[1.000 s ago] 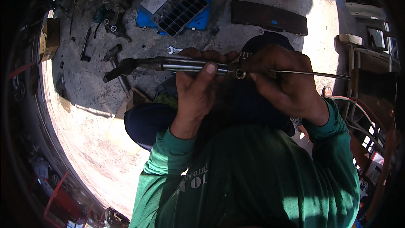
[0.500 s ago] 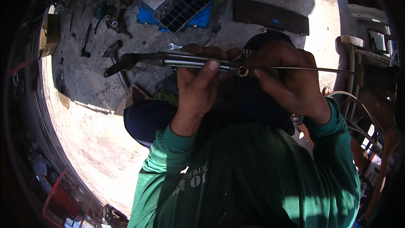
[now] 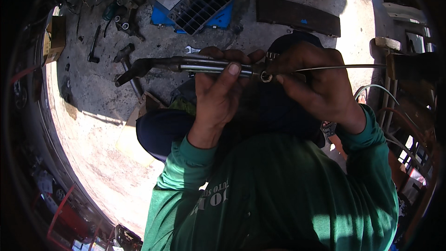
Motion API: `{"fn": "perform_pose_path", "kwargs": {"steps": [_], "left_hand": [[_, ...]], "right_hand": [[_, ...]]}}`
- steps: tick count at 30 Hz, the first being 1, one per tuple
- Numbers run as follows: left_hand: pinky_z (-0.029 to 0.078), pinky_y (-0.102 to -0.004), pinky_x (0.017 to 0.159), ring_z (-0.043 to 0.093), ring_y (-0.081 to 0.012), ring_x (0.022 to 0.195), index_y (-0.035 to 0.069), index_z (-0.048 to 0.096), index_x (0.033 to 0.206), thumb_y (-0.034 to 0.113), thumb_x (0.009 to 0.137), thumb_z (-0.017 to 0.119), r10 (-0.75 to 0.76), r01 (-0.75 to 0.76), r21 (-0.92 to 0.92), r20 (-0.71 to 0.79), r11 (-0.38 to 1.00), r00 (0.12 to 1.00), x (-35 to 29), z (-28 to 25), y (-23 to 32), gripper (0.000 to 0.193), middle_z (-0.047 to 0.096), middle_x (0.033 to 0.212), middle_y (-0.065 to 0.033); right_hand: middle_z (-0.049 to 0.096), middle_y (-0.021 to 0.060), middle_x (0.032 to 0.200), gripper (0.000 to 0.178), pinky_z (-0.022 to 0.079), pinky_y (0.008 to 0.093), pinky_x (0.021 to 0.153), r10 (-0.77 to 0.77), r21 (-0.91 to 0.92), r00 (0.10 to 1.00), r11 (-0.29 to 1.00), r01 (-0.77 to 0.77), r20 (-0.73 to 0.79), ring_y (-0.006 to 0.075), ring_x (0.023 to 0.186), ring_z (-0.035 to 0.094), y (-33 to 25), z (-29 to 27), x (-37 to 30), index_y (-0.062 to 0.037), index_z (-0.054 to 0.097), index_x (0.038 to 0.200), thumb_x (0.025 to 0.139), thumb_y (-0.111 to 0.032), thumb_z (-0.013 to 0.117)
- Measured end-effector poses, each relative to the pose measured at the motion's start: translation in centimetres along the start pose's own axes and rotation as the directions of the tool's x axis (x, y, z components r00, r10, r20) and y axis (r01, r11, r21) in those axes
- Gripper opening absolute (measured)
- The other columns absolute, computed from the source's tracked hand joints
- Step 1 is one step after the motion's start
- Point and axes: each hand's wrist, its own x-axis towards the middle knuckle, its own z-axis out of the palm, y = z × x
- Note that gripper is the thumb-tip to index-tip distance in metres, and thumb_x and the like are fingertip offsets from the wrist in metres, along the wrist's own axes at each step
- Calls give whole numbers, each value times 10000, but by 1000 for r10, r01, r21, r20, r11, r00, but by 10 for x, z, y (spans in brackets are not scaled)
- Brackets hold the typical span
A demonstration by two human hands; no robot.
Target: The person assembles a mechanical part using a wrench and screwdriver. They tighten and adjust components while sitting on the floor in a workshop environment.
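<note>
My left hand (image 3: 218, 93) is closed around a shiny metal shaft (image 3: 197, 64) with a dark bent end on its left, thumb along the top. My right hand (image 3: 320, 81) is closed at the shaft's right end, thumb and fingers pinching by a small metal ring (image 3: 266, 76). Whether the ring is joined to the shaft, I cannot tell. A thin metal rod (image 3: 344, 67) runs right from under my right hand to a dark, brown-edged block (image 3: 391, 67); how it is held is hidden.
On the concrete floor lie a hammer (image 3: 129, 67), a wrench (image 3: 192, 49) and a ratchet handle (image 3: 95, 44). A compartment tray (image 3: 200, 11) rests on a blue case (image 3: 160, 18). Right of it is a dark flat panel (image 3: 297, 16). A cardboard box (image 3: 55, 37) stands at left.
The rod's right end and the brown-edged block have shifted up and slightly left. My right hand and the small ring have moved slightly; my left hand keeps its grip on the shaft.
</note>
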Motion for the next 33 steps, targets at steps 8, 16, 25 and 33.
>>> {"fn": "perform_pose_path", "kwargs": {"steps": [8, 16, 25, 33], "left_hand": [[462, -554, 1081, 555, -412, 1272, 124, 520, 1210, 97, 987, 617, -9, 9, 5, 29, 1000, 1000, 2, -7, -2, 245, 624, 1131, -88], [485, -543, 1058, 546, -415, 1287, 125, 521, 1222, 83, 991, 604, -20, 20, 1, 22, 1000, 1000, 1, -3, 0, 249, 620, 1148, -86], [465, -527, 1067, 588, -370, 1218, 118, 515, 1188, 112, 978, 636, -12, 12, 31, 18, 999, 1000, 4, -6, -1, 242, 613, 1091, -82], [439, -578, 1090, 593, -400, 1215, 114, 462, 1201, 34, 963, 618, -12, 12, -18, -10, 1000, 1000, 3, -6, 0, 296, 625, 1102, -129]], "right_hand": [[679, 132, 895, 146, 534, 326, 685, -99, -3, 995, 995, 99, -33, 227, 811, 695, 7, 1, -3, 32, 679, 964, 833, 90, 649], [677, 130, 891, 162, 530, 326, 686, -40, -7, 999, 999, 40, 12, 231, 810, 693, 5, -3, 0, 25, 689, 985, 830, 60, 658], [679, 121, 901, 173, 529, 331, 697, -77, -66, 997, 995, 77, 8, 224, 814, 688, 5, -2, 0, 28, 692, 996, 830, 60, 654], [679, 131, 894, 178, 526, 329, 692, -26, -20, 999, 999, 27, 22, 232, 804, 687, 0, -3, 5, 28, 699, 996, 827, 64, 659]]}}
